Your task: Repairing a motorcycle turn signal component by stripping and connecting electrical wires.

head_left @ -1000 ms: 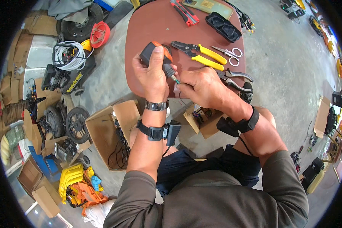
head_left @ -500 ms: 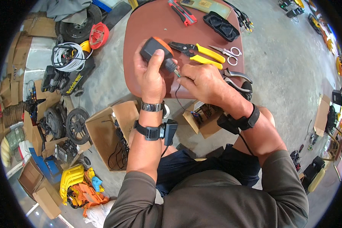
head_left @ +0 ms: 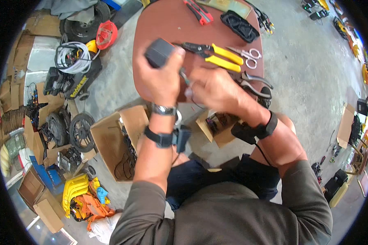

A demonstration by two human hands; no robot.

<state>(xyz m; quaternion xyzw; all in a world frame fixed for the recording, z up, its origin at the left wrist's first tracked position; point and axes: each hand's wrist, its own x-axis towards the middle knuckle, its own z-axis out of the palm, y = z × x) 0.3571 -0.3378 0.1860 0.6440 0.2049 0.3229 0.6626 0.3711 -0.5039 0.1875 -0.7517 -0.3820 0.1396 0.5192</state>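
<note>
My left hand (head_left: pixel 159 79) is closed around a black block with an orange face (head_left: pixel 158 53), thumb over its side. From its lower end comes a thin cable (head_left: pixel 184 76). Pinching that cable are the fingers of my right hand (head_left: pixel 216 87), close beside the left. Both hands are smeared by motion, so the exact grip is hard to see. Just beyond them, on the reddish-brown table (head_left: pixel 151 24), lie yellow-handled wire strippers (head_left: pixel 227 55) and white-handled scissors (head_left: pixel 249 57). Grey-and-black pliers (head_left: pixel 255 85) rest at the table's right edge.
A red utility knife (head_left: pixel 199 12) and a black molded tray (head_left: pixel 240 26) lie farther back on the table. Below it stand two cardboard boxes (head_left: pixel 106 139), holding cables and parts. Wheels (head_left: pixel 82 134), a red helmet (head_left: pixel 106 35) and coiled white cable (head_left: pixel 73 59) fill the left side.
The block has tilted and shifted slightly left in my left hand, its orange face now mostly turned away. My right hand has moved slightly left and down, blurred, still at the cable.
</note>
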